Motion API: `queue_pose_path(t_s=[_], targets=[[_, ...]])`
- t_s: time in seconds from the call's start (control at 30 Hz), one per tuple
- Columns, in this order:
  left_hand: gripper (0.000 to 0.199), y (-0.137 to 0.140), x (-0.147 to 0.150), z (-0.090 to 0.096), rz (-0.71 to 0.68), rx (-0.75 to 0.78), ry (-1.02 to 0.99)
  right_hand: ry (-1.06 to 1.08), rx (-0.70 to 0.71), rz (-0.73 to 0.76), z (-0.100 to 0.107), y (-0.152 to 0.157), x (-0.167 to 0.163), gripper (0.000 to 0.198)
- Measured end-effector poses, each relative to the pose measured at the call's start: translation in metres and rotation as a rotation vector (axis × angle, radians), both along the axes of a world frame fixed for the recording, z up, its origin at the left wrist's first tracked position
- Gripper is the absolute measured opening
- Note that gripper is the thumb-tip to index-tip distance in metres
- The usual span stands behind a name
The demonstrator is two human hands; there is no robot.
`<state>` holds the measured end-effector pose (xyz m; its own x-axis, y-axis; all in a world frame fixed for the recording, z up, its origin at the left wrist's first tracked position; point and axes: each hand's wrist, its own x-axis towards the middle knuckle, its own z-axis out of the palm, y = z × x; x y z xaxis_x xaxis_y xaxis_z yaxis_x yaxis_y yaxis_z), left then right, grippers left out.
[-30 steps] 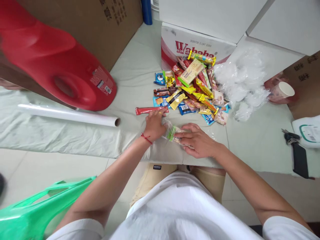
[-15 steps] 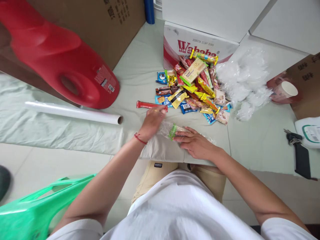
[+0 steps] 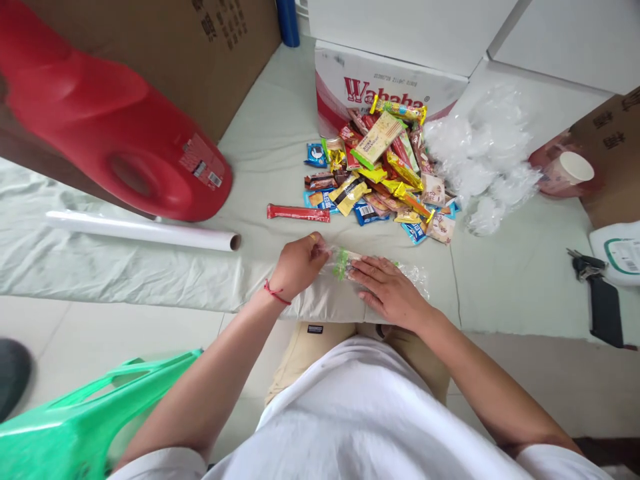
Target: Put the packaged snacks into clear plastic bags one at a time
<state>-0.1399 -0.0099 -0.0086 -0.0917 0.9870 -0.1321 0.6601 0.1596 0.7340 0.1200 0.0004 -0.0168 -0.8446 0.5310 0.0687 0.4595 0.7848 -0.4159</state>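
A clear plastic bag [image 3: 416, 277] lies at the table's front edge with a green-ended biscuit packet [image 3: 342, 264] inside it. My left hand [image 3: 303, 260] pinches the bag's left end between thumb and fingers. Over the packet rests my right hand [image 3: 390, 288], its fingers stretched out flat and hiding most of the wrapper. Just beyond my left hand a red stick-shaped packet [image 3: 299, 213] lies by itself. Behind it is a heap of wrapped snacks [image 3: 383, 177], with another biscuit packet [image 3: 381, 140] on top.
Crumpled clear bags [image 3: 480, 157] sit right of the heap, before a Wahaha carton [image 3: 335, 87]. A white roll [image 3: 145, 230] and a big red jug [image 3: 115, 133] stand left. Farther right are a paper cup [image 3: 575, 168], keys [image 3: 587, 268] and a black phone-like object [image 3: 605, 313].
My left hand has drawn back from the red stick-shaped packet toward me and now pinches the bag's left end. My right hand stays spread on the biscuit packet. The view has shifted slightly.
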Motion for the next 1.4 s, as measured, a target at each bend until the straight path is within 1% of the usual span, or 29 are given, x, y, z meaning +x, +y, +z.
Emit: queue_pose_path(t_s=[0.1,0.17,0.2,0.27,0.3,0.33,0.37,0.4,0.43,0.5,0.53,0.57,0.6,0.63,0.7,0.77,0.83,0.9,0.97,1.0,1.07,1.13,1.2,1.23,1.3,1.37,1.4], targets=[[0.013,-0.003,0.025,0.010,0.062,-0.018,-0.062,0.034,-0.018,0.005,-0.005,0.001,-0.002,0.047],[0.008,-0.005,0.048,0.009,0.075,-0.009,-0.048,0.069,-0.049,-0.008,-0.006,0.002,-0.004,0.046],[0.010,-0.008,0.060,0.007,0.075,0.006,-0.015,0.096,-0.076,-0.009,-0.005,0.003,-0.004,0.045],[0.022,-0.015,0.081,0.000,0.059,0.045,0.090,0.192,-0.171,0.006,-0.001,0.004,0.000,0.038],[0.027,-0.019,0.089,-0.004,0.042,0.060,0.155,0.267,-0.246,0.002,0.003,0.006,0.005,0.032],[0.031,-0.023,0.095,-0.008,0.017,0.069,0.222,0.358,-0.336,-0.038,0.007,0.010,0.011,0.025],[0.033,-0.028,0.099,-0.011,-0.015,0.074,0.286,0.472,-0.420,-0.129,0.012,0.014,0.019,0.021],[0.033,-0.032,0.102,-0.015,-0.054,0.077,0.347,0.602,-0.486,-0.272,0.017,0.021,0.029,0.020],[0.033,-0.035,0.103,-0.018,-0.090,0.083,0.401,0.732,-0.524,-0.457,0.021,0.028,0.038,0.020],[0.033,-0.039,0.103,-0.023,-0.141,0.099,0.476,0.901,-0.520,-0.840,0.025,0.045,0.056,0.018],[0.033,-0.041,0.102,-0.026,-0.152,0.106,0.497,0.910,-0.506,-0.982,0.025,0.053,0.063,0.019],[0.034,-0.041,0.101,-0.028,-0.157,0.114,0.509,0.863,-0.513,-1.072,0.023,0.059,0.068,0.021],[0.034,-0.041,0.101,-0.029,-0.159,0.126,0.513,0.777,-0.543,-1.114,0.020,0.063,0.071,0.025],[0.034,-0.041,0.100,-0.031,-0.157,0.141,0.512,0.677,-0.585,-1.117,0.017,0.065,0.072,0.029],[0.034,-0.041,0.100,-0.034,-0.149,0.173,0.497,0.499,-0.677,-1.057,0.010,0.062,0.071,0.038],[0.034,-0.042,0.100,-0.036,-0.137,0.191,0.470,0.386,-0.746,-0.969,0.006,0.054,0.069,0.046],[0.034,-0.042,0.100,-0.037,-0.121,0.185,0.438,0.292,-0.801,-0.856,0.008,0.045,0.072,0.048],[0.033,-0.042,0.100,-0.037,-0.106,0.170,0.409,0.163,-0.835,-0.716,0.013,0.038,0.083,0.043],[0.033,-0.042,0.099,-0.036,-0.103,0.162,0.398,0.016,-0.819,-0.620,0.018,0.034,0.103,0.027],[0.033,-0.042,0.099,-0.036,-0.106,0.164,0.400,-0.044,-0.792,-0.615,0.020,0.033,0.115,0.021],[0.034,-0.041,0.099,-0.036,-0.111,0.180,0.411,-0.132,-0.719,-0.681,0.023,0.033,0.141,0.014],[0.035,-0.042,0.099,-0.036,-0.110,0.215,0.416,-0.143,-0.629,-0.788,0.025,0.034,0.160,0.016],[0.038,-0.043,0.099,-0.037,-0.107,0.272,0.411,-0.042,-0.522,-0.872,0.025,0.035,0.165,0.022],[0.039,-0.044,0.099,-0.038,-0.109,0.306,0.408,0.039,-0.480,-0.893,0.024,0.034,0.161,0.029],[0.040,-0.047,0.098,-0.039,-0.117,0.363,0.408,0.154,-0.449,-0.884,0.020,0.030,0.144,0.044],[0.042,-0.051,0.098,-0.040,-0.124,0.393,0.423,0.144,-0.464,-0.816,0.013,0.023,0.121,0.054],[0.043,-0.052,0.098,-0.041,-0.124,0.400,0.434,0.111,-0.465,-0.773,0.010,0.018,0.111,0.053]])
